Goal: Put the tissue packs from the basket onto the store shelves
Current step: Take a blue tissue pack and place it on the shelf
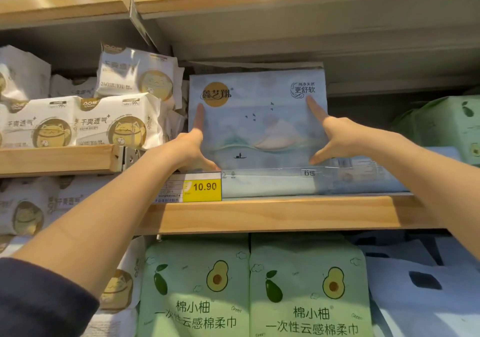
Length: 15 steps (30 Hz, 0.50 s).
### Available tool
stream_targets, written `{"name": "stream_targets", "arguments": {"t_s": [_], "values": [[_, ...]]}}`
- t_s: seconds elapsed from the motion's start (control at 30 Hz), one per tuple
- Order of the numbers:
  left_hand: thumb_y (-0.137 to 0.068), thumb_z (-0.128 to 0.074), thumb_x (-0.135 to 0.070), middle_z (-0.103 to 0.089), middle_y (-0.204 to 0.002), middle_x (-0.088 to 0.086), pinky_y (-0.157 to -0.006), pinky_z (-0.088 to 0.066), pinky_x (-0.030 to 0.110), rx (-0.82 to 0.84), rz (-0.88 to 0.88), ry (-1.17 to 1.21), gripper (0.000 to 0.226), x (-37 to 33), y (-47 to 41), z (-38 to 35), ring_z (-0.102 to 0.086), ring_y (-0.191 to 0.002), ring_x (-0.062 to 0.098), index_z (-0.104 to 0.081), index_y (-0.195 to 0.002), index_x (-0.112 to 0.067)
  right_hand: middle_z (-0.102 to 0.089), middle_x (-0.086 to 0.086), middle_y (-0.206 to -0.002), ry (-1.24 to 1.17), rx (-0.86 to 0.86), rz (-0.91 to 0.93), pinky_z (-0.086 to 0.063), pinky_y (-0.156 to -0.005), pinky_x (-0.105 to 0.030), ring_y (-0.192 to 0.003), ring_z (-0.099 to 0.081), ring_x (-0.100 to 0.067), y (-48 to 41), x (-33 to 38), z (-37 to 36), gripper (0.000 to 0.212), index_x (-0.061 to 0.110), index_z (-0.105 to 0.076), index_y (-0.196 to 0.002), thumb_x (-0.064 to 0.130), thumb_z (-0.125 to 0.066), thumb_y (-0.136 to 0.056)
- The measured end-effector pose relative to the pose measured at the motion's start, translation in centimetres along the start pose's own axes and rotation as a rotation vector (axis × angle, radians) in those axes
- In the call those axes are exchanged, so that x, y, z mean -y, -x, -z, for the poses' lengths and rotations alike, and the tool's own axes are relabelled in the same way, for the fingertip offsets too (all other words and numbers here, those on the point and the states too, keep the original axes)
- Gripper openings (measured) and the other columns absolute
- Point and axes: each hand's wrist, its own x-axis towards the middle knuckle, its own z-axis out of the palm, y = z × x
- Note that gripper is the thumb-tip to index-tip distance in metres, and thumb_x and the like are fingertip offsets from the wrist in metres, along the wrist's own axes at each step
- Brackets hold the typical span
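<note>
At the centre of the frame a pale blue tissue pack [255,121] stands upright on the wooden shelf [272,213], its printed face turned outward so shoppers can read it. It rests on top of another blue pack [298,182] lying flat, just behind the yellow price tag [202,187]. Both hands press flat against its front, the left hand [192,144] at the lower left corner and the right hand [335,136] at the right edge. Neither grip is clamped on anything: each has its forefinger and thumb spread wide, likely to square the pack and push it back evenly. The basket is out of view. White packs [78,123] fill the left of the frame, green avocado packs [249,284] the bottom.
</note>
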Motion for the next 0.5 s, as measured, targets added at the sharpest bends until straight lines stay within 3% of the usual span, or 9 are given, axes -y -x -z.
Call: {"name": "stream_targets", "arguments": {"t_s": [0.2,0.27,0.5], "values": [[-0.076,-0.072,-0.037,-0.037,-0.145,0.022,-0.103,-0.040,0.043,0.000,-0.024,0.005,0.128,0.28,-0.19,-0.15,-0.047,-0.124,0.038,0.045,-0.128,-0.034,-0.047,-0.016,-0.105,-0.013,0.002,-0.005,-0.043,-0.078,-0.033,-0.071,-0.051,-0.019,0.18,0.13,-0.12,0.123,0.041,0.024,-0.139,0.017,-0.077,-0.072],[-0.076,-0.072,-0.037,-0.038,-0.144,0.022,-0.100,-0.041,0.042,0.002,-0.033,0.012,0.128,0.41,-0.14,-0.08,-0.049,-0.122,0.037,0.044,-0.128,-0.034,-0.050,-0.022,-0.114,-0.014,0.003,-0.013,-0.045,-0.082,-0.036,-0.080,-0.055,-0.025,0.27,0.20,-0.06,0.124,0.042,0.024,-0.138,0.017,-0.077,-0.071],[-0.076,-0.072,-0.037,-0.025,-0.152,0.019,-0.104,-0.037,0.041,0.034,-0.044,0.057,0.125,0.57,0.46,0.36,-0.041,-0.131,0.035,0.041,-0.132,-0.035,-0.046,-0.004,-0.092,-0.065,0.031,-0.055,-0.051,-0.075,-0.036,-0.071,-0.062,-0.025,0.44,0.47,0.56,0.122,0.044,0.021,-0.139,0.019,-0.077,-0.071]]}}
